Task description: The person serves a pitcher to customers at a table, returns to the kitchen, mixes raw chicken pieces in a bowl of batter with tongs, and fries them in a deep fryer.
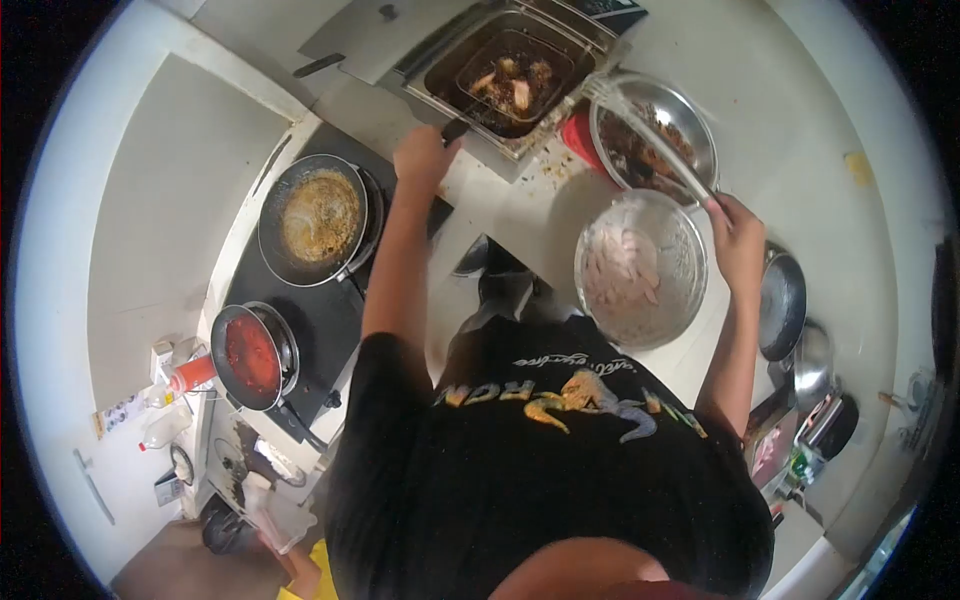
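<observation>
My left hand is closed on the black handle of a frying basket, which sits in the dark oil of a deep fryer with several pale and browned pieces inside. My right hand grips the long handle of a metal skimmer; its wire head is beside the fryer's right edge, over the rim of a steel bowl holding dark brown bits. Nearer my body, a clear bowl holds pale raw-looking strips.
On a black stove at the left are a pan with golden-brown contents and a pan of red sauce. Dark pans hang or stand at the right. Another person's arm in a yellow sleeve shows at the lower left, near a plastic container.
</observation>
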A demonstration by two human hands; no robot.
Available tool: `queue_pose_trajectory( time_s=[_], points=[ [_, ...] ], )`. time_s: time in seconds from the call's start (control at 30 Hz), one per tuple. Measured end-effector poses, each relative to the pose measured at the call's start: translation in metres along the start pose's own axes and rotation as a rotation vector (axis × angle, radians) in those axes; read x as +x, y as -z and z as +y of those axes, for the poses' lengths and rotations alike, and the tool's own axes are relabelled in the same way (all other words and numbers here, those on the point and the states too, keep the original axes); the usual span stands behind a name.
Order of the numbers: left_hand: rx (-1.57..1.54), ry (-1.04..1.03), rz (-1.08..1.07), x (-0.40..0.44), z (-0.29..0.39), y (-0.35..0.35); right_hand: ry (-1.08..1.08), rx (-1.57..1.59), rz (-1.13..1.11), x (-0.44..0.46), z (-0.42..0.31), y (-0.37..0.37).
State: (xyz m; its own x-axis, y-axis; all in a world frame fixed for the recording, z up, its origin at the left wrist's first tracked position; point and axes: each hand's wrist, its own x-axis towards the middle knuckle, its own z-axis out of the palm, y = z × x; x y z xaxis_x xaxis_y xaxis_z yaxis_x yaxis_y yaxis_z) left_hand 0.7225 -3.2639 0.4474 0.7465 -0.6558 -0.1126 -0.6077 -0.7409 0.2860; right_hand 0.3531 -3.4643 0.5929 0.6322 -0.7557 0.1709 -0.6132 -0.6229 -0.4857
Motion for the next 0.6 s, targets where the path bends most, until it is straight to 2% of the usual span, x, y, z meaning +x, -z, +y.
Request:
queue_pose_trajectory(
  time_s=[0.07,0.13,0.23,0.33,0.37,0.57,0.6],
  points=[
    [0.001,-0.036,0.046,-0.005,0.003,0.006,-0.151,0.004,-0.006,-0.039,0.021,0.024],
    [-0.025,-0.076,0.069,-0.013,-0.005,0.007,-0.129,0.106,0.032,-0.082,0.057,0.042],
    [0.052,-0.036,0.066,0.006,-0.008,-0.011,-0.363,0.308,-0.052,-0.127,0.085,0.058],
    [0.124,-0.039,-0.020,0.016,-0.001,-0.012,-0.378,0.417,-0.091,-0.142,0.089,0.053],
    [0.065,-0.109,0.004,0.008,-0.002,-0.005,-0.363,0.411,-0.089,-0.149,0.092,0.054],
    [0.066,-0.087,0.012,0.014,-0.002,-0.010,-0.353,0.458,-0.177,-0.173,0.118,0.039],
    [0.077,-0.134,0.016,0.011,-0.008,-0.011,-0.346,0.443,-0.169,-0.180,0.117,0.040]
  ],
)
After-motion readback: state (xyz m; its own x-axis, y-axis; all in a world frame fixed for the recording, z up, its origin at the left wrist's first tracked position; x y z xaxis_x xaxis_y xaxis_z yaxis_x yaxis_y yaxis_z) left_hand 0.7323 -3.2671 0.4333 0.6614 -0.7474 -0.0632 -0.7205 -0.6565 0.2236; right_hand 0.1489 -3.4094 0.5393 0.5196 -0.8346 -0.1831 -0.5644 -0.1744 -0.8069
